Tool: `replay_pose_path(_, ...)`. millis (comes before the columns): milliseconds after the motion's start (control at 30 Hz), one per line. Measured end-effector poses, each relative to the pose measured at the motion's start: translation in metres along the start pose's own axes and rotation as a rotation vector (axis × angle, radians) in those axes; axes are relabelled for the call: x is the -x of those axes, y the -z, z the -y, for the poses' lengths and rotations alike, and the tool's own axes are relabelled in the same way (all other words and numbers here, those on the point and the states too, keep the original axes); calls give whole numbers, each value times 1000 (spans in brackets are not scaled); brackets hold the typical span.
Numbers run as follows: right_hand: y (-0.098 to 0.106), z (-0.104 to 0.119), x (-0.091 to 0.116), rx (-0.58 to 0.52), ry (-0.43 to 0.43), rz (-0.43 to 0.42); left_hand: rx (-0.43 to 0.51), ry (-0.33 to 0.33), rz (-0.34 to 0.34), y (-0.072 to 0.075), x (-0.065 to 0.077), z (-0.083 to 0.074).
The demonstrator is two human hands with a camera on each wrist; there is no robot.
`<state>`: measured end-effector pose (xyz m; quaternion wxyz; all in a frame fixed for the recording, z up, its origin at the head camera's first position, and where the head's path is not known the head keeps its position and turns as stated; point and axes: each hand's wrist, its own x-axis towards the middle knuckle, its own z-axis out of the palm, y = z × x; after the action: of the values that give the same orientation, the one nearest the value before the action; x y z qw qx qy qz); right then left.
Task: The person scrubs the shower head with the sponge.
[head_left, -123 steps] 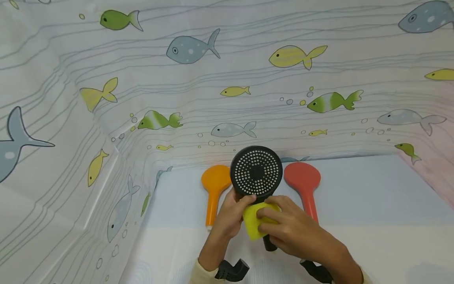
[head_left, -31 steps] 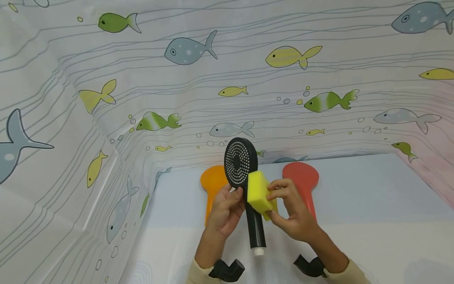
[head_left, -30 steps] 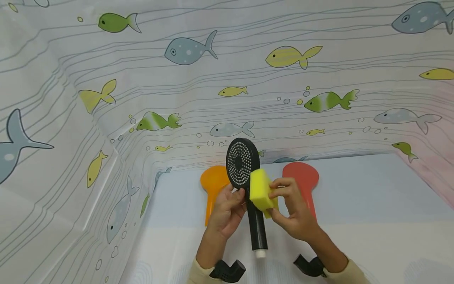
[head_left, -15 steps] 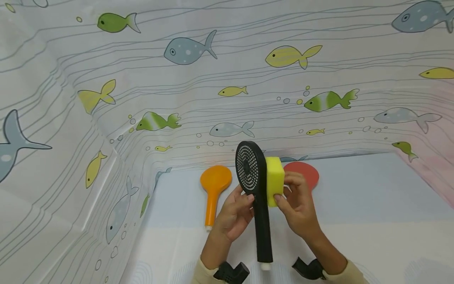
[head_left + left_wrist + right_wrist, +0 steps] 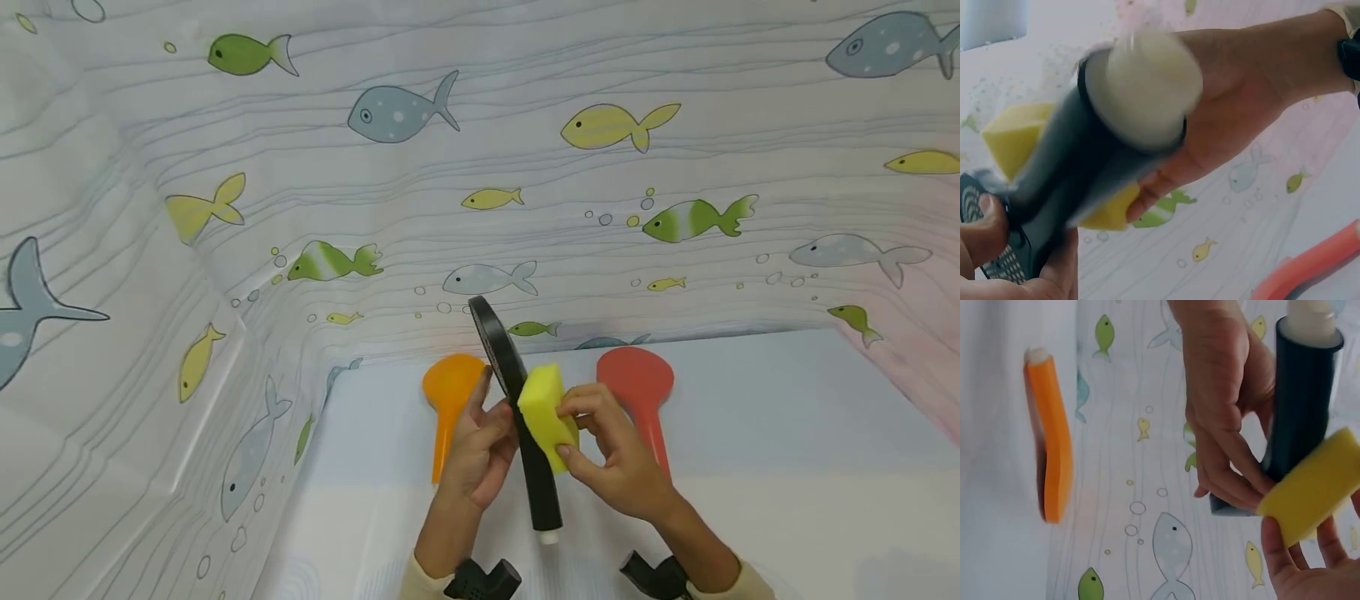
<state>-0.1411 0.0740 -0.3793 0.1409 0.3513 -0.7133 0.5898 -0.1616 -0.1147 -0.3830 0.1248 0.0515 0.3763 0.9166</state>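
A black shower head [image 5: 537, 467] with a white threaded end is held up over the table, turned nearly edge-on in the head view. My left hand [image 5: 477, 454] grips it near the neck, where handle and head meet. Between the thumb and fingers of my right hand [image 5: 618, 454] is a yellow sponge [image 5: 547, 412], pressed against the side of the handle just below the head. The left wrist view shows the shower head's nozzle face [image 5: 1007, 265] beside my left thumb; its handle looks blurred there. The sponge [image 5: 1313, 487] also touches the handle in the right wrist view.
An orange shower head [image 5: 450, 392] lies on the table [image 5: 757, 417] to the left, partly behind my left hand. On the right lies a red shower head [image 5: 637, 383], its handle partly behind my right hand. A fish-patterned sheet [image 5: 420, 208] rises behind and at the left.
The black shower head has turned from face-on to nearly edge-on. The sponge has gone from the neck to the back of the head, then down and left to the handle.
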Motion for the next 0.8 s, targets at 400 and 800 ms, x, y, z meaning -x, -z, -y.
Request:
replay_pose_path(400,38,21,16,234,136,416,112,-89,159,-1,-5,0)
replay_pose_path(800,41,18,11,165,194,384,88,-130,312,6,-1,-7)
